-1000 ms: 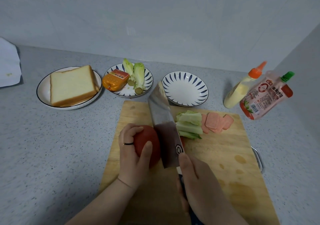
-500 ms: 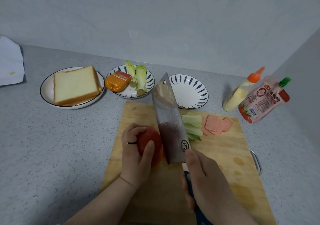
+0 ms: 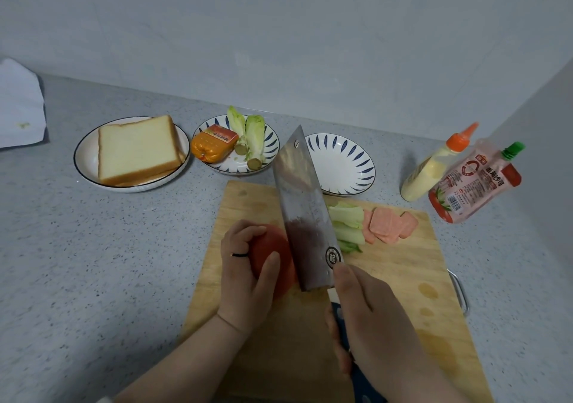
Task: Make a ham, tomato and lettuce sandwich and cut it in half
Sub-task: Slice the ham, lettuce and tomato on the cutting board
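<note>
Your left hand [image 3: 248, 274] cups the soft, likely slippery tomato [image 3: 274, 255] on its left flank, fingers curled, while your right hand [image 3: 367, 316] grips the handle of the heavy-looking knife [image 3: 305, 213].

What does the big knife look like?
The knife is a broad, rectangular cleaver of grey metal, with a small hole near its far corner and a round stamp near the handle. Its dark blue handle sits in the right hand, whose forefinger lies along the blade. The blade stands against the tomato over the cutting board.
</note>
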